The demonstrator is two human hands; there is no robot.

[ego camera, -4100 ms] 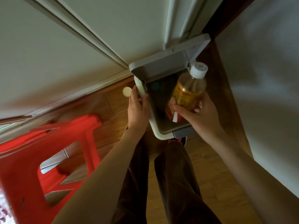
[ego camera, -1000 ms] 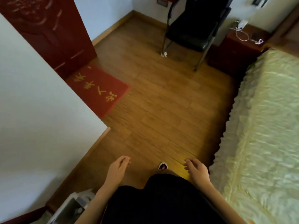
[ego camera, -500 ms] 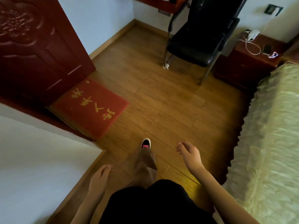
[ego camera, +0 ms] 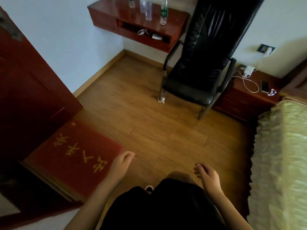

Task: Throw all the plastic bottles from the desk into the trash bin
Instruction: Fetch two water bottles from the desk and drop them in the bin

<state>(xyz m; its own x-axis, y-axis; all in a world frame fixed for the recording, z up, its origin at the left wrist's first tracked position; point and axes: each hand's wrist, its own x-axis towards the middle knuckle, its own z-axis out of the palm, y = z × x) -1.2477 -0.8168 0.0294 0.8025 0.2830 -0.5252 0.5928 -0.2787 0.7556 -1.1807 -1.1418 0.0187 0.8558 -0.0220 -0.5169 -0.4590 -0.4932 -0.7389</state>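
Observation:
Several clear plastic bottles stand on the wall-mounted red-brown desk [ego camera: 106, 15] at the top of the view. One with a green label [ego camera: 163, 14] is rightmost, a plain clear one [ego camera: 148, 11] stands beside it, and a third [ego camera: 132, 3] sits farther left at the top edge. My left hand [ego camera: 122, 165] and my right hand [ego camera: 207, 175] hang low in the view over the wooden floor, both empty with fingers loosely apart. The trash bin is out of view.
A black chair [ego camera: 199, 75] stands in front of the desk's right end. A dark red door [ego camera: 29, 90] and a red mat [ego camera: 73, 156] lie to the left. At right are a bedside cabinet [ego camera: 244, 100] with cables and a phone, and a bed [ego camera: 282, 155].
The bottle that my right hand held over the bin is gone from it. The view has turned from the bin and moved forward across the floor, bringing the desk and bottles into sight.

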